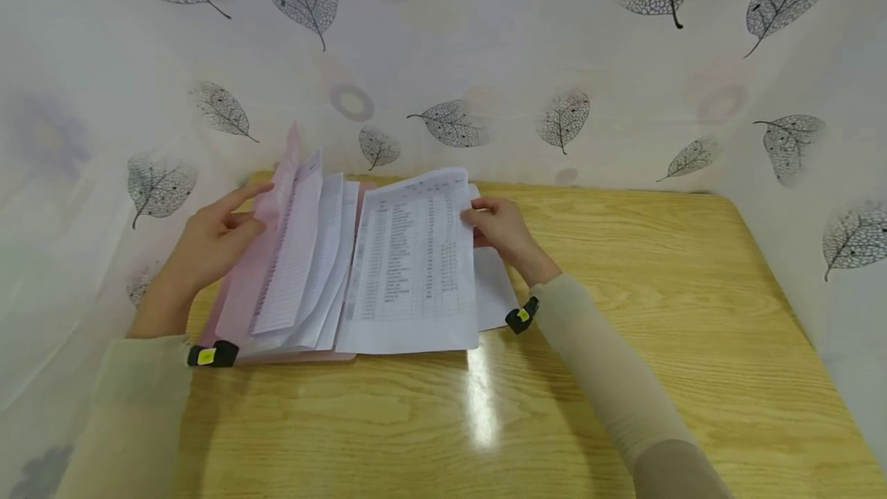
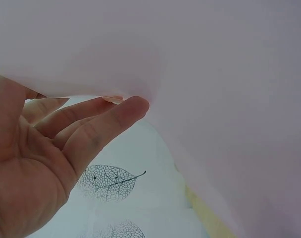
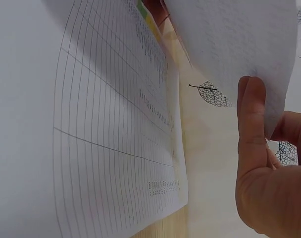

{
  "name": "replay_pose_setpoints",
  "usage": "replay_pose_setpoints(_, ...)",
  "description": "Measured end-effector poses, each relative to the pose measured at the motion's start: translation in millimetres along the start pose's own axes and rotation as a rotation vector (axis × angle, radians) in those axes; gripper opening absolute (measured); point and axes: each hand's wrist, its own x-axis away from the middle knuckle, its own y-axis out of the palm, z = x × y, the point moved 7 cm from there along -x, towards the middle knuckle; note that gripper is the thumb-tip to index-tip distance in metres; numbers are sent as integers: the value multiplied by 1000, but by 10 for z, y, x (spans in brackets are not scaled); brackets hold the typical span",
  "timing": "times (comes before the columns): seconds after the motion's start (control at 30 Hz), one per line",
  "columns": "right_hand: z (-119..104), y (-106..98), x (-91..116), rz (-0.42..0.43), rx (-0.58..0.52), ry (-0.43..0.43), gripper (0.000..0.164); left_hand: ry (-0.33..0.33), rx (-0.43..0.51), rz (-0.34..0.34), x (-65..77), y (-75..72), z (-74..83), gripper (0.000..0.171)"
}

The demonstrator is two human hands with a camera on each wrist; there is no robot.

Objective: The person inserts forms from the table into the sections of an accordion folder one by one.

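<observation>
A pink folder [image 1: 239, 306] lies open, its left cover raised at a slant. My left hand [image 1: 215, 241] pinches the edge of that cover between thumb and fingers; in the left wrist view the pink sheet [image 2: 215, 99] fills most of the picture above the thumb. Several loose white pages [image 1: 301, 252] fan out beside the cover. With thumb and fingers, my right hand [image 1: 506, 233] pinches the right edge of a page printed with a table [image 1: 416, 252], lifted off the paper below. Another page with ruled rows [image 3: 111, 119] shows beneath it in the right wrist view.
The folder rests near the back left of a wood-grain table [image 1: 658, 329]. Close behind the table hangs a pale sheet with leaf prints [image 1: 499, 60], which also runs along both sides. Black bands with yellow tags [image 1: 523, 315] sit at both wrists.
</observation>
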Motion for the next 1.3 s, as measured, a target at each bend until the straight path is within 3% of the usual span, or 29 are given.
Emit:
replay_pose_setpoints(0.33, -29, -42, 46, 28, -15, 18, 37, -5, 10, -15, -11, 12, -12, 56)
replay_pose_setpoints(0.57, -86, -70, 80, 50, 25, -42, 25, -12, 1, -13, -15, 22, -22, 56)
replay_pose_setpoints(0.87, -121, 17, 85, 22, 10, -13, 33, -17, 6, -26, -24, 43, -16, 56)
replay_pose_setpoints(1.3, -129, 25, 73, 58, -77, 8, 27, 31, 5, 49, -30, -65, 3, 55)
